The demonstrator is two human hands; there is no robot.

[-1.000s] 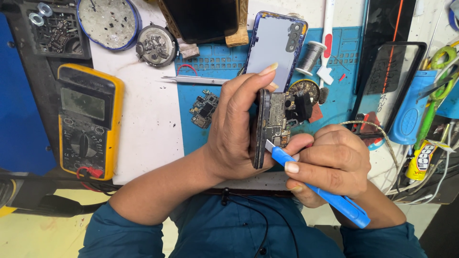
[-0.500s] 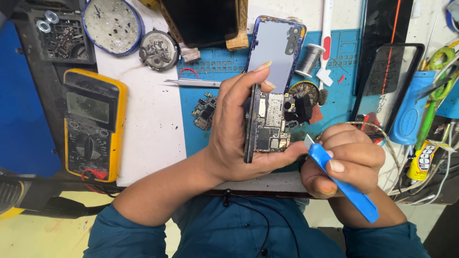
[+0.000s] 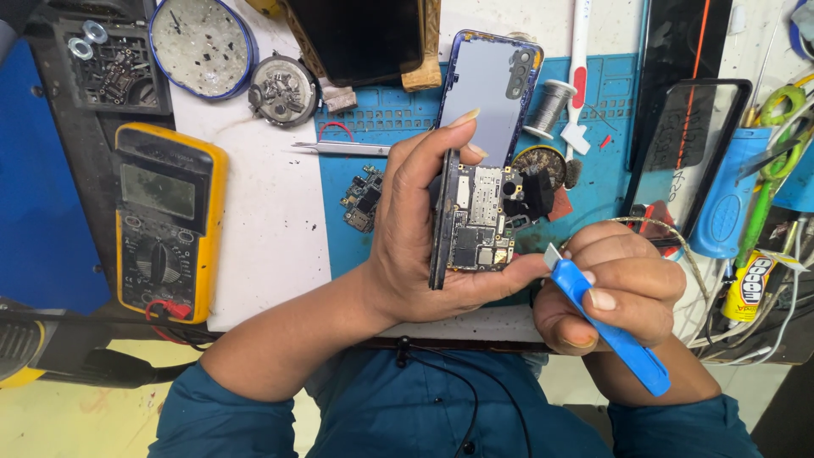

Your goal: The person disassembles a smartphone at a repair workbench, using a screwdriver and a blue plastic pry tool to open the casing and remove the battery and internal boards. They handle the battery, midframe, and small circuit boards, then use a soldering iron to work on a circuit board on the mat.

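Note:
My left hand (image 3: 420,229) grips an opened phone (image 3: 471,220) on edge, its circuit boards bare and facing right. My right hand (image 3: 615,293) holds a blue plastic pry tool (image 3: 606,326), whose pale tip sits just right of the phone's lower corner, a little apart from the boards. Behind the phone lies a blue phone back cover (image 3: 492,89) on the blue work mat (image 3: 373,119).
A yellow multimeter (image 3: 165,220) lies at the left. Tweezers (image 3: 339,148), a loose circuit board (image 3: 363,199), a solder spool (image 3: 551,106), dishes of small parts (image 3: 202,44), a black phone frame (image 3: 695,148) and a glue tube (image 3: 748,284) crowd the bench.
My right hand has drawn the blue pry tool out of the phone's lower part and off to the right. The left hand has turned the phone so the boards show more.

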